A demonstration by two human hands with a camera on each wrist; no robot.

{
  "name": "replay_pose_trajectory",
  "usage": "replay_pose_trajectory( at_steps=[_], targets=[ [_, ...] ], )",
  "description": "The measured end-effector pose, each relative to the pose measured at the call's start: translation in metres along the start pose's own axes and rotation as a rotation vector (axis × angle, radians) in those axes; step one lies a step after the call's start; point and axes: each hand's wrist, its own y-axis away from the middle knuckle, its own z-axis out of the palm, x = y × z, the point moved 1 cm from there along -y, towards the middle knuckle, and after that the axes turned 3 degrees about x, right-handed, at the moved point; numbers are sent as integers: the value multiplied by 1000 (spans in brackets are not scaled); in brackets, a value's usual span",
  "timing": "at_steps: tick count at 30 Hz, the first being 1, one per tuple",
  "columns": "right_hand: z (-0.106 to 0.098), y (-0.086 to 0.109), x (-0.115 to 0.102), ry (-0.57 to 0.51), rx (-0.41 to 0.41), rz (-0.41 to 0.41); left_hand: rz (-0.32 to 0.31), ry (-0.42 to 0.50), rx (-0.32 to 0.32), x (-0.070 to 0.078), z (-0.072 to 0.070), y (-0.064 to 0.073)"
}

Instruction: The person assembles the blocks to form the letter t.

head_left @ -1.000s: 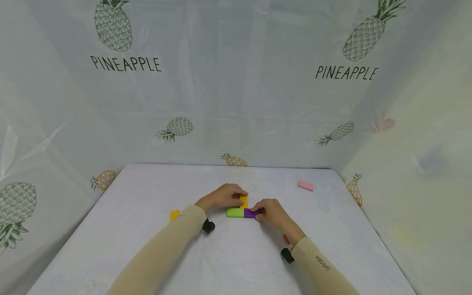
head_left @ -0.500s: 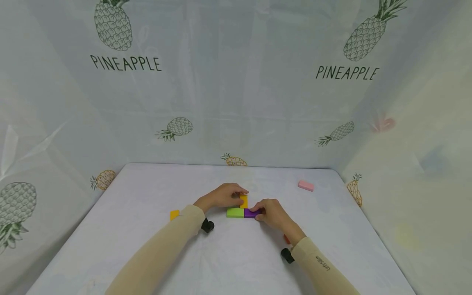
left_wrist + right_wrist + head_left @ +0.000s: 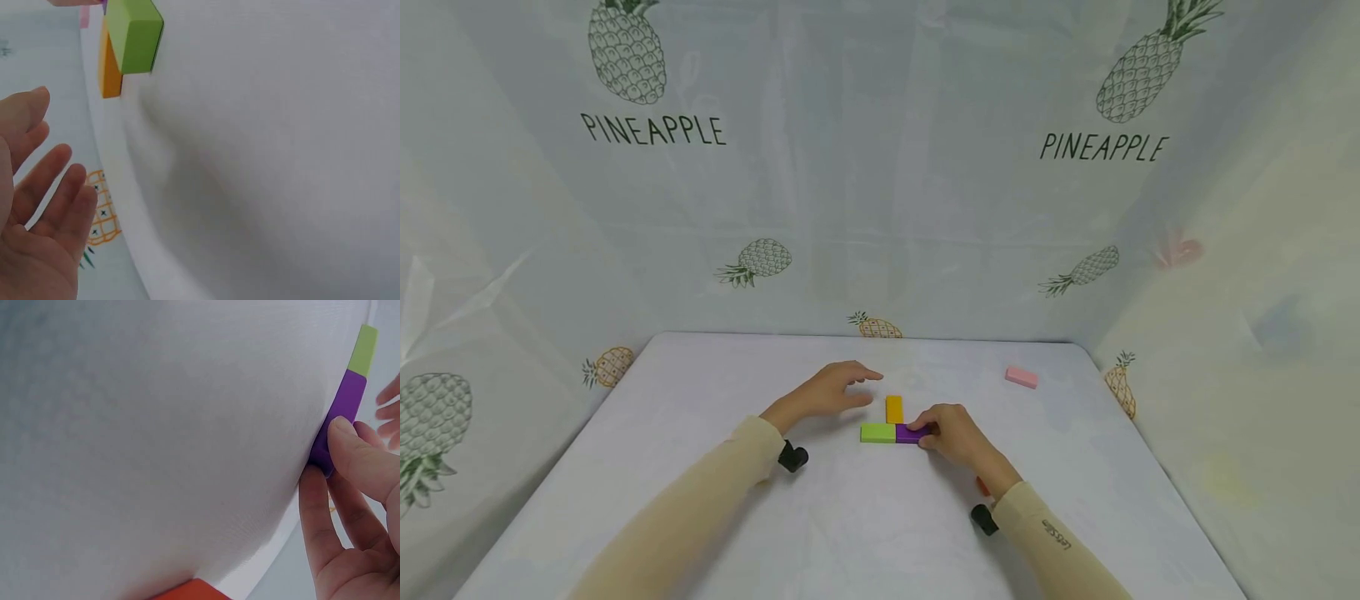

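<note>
left hand spread loose | right hand pinching purple block | red block (perhaps orange) half-hidden

Head view forward and down from above, wrist views close-up (green block common to both)

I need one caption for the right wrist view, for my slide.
Right hand pinches a purple block end to end with a green block.
</note>
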Motion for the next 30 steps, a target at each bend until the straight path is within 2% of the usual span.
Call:
replay_pose_trajectory(
  at_steps=[3, 6, 10, 15, 21, 25, 30],
  targets=[
    [0, 0, 0, -7, -2, 1, -3, -11, 28, -1, -8, 9],
    [0, 0, 0, -12, -1, -4, -1, -59, 59, -2, -16, 19],
    [1, 0, 1, -11, -2, -10, 1, -120, 101, -1, -26, 37],
    [1, 0, 1, -7, -2, -8, -26, -146, 133, 2, -35, 60],
    [-1, 2, -1, 2, -8, 11, -67, -163, 154, 1, -39, 87],
    [-1, 2, 0, 16, -7, 7, -82, -151, 168, -5, -39, 105],
    [0, 1, 0, -1, -8, -8, -164, -116, 173, -12, -38, 130]
  ],
)
